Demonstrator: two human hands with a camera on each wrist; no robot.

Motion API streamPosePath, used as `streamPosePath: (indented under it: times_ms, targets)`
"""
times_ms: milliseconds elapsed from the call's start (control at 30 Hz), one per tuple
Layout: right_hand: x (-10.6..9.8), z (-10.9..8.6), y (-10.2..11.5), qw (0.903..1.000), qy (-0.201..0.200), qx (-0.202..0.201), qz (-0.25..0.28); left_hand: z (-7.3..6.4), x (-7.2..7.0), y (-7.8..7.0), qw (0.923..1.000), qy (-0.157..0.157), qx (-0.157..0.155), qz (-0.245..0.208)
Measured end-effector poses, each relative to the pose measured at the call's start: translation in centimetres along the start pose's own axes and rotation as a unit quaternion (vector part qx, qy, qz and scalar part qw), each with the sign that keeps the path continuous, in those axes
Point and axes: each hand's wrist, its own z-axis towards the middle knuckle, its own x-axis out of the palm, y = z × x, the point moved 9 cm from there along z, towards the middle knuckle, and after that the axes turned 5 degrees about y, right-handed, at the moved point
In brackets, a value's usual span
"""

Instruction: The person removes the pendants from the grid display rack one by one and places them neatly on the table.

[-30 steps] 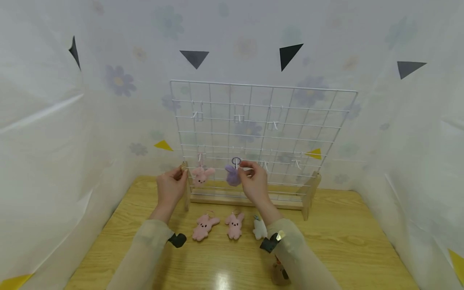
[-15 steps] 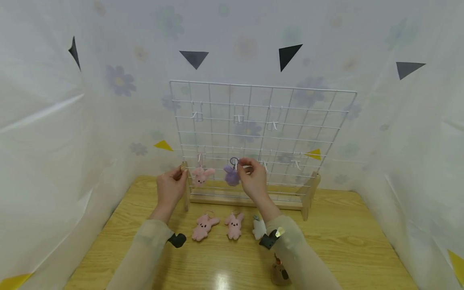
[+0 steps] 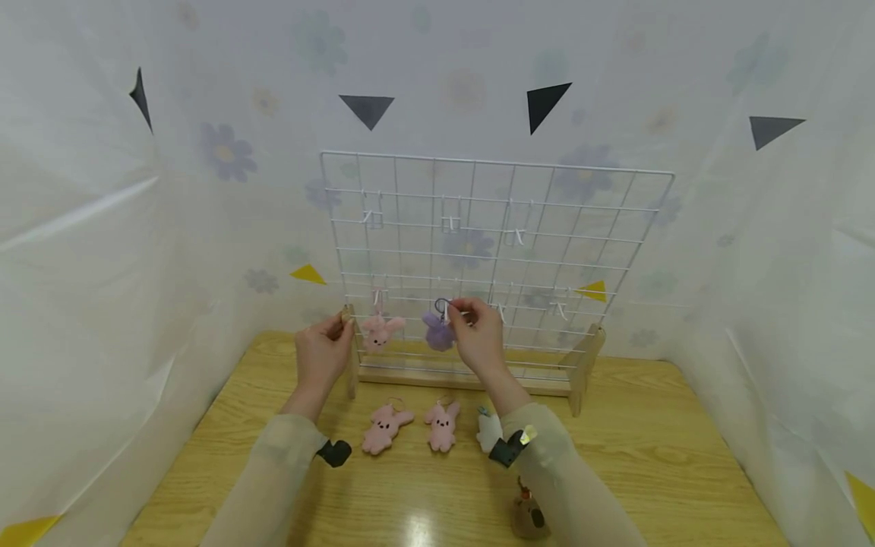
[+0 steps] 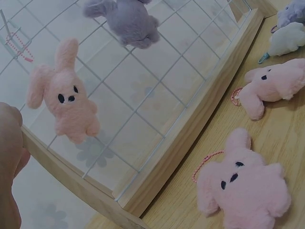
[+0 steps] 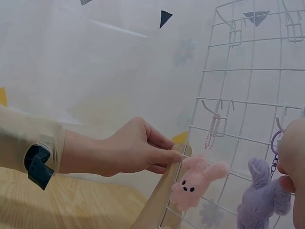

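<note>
My left hand (image 3: pixel 323 352) pinches the top of the wooden side post (image 5: pixel 164 200) of the white wire grid (image 3: pixel 453 251). My right hand (image 3: pixel 481 342) has its thumb and fingertips at the purple keyring (image 5: pixel 274 141), beside a white hook on the grid's lower row. From that ring, by a short chain, dangles a purple plush rabbit keychain (image 5: pixel 257 200). To its left, a pink plush rabbit (image 4: pixel 74 102) hangs by a beaded loop from another hook. The right fingertips are partly hidden behind the hand in the right wrist view.
Two pink plush rabbits (image 3: pixel 385 429) (image 3: pixel 442 427) and a white plush (image 3: pixel 488 431) lie on the wooden table (image 3: pixel 656 448) before the grid. A brown plush (image 3: pixel 529 518) is nearer, by the right sleeve. Bare hooks (image 3: pixel 450 223) sit on the upper row.
My right hand has shifted slightly left, and the purple keyring with its plush has moved a little left along with it. The left hand keeps its place on the post.
</note>
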Motion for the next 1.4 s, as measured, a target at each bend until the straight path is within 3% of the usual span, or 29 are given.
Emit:
streamPosePath:
  times_ms: [500, 1400]
  targets:
    - [-0.2, -0.5, 0.8, 0.9996, 0.011, 0.024, 0.009, -0.1, 0.0, 0.0, 1.0, 0.003, -0.006, -0.003]
    - [-0.9, -2.4, 3.0, 0.998, 0.035, -0.008, 0.052, 0.2, -0.1, 0.0, 1.0, -0.006, 0.001, 0.003]
